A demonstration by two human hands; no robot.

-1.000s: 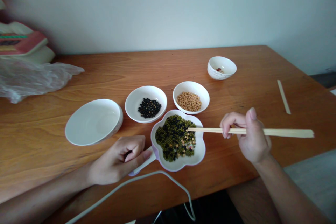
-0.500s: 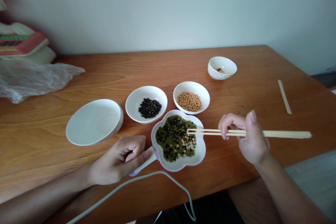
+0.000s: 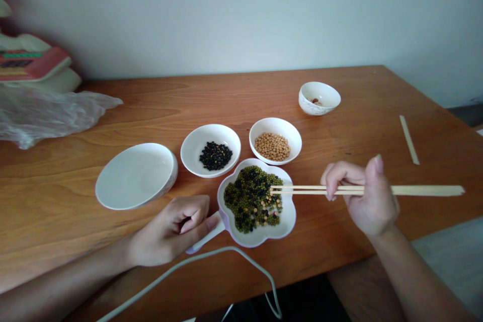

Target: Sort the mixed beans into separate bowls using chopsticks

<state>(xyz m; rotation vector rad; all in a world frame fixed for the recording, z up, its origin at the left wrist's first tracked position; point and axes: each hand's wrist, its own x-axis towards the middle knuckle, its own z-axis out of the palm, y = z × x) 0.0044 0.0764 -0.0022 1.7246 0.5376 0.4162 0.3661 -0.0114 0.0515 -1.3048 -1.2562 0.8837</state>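
A flower-shaped white dish (image 3: 287, 216) near the table's front edge holds mixed green, black and yellow beans (image 3: 251, 197). My left hand (image 3: 169, 231) is closed on the dish's handle (image 3: 206, 236) at its left. My right hand (image 3: 364, 196) grips a pair of wooden chopsticks (image 3: 313, 190) held level, their tips over the right side of the bean pile. Behind the dish stand a white bowl of black beans (image 3: 210, 150) and a white bowl of yellow soybeans (image 3: 275, 140).
An empty white bowl (image 3: 136, 175) sits at the left. A small patterned bowl (image 3: 319, 96) stands farther back right. A paper chopstick sleeve (image 3: 409, 139) lies at the right. A clear plastic bag (image 3: 49, 113) and stacked items fill the far left. A grey cable (image 3: 211, 261) hangs at the front edge.
My right hand slid slightly right along the chopsticks; their tips stay over the right side of the bean pile. The left hand has not moved.
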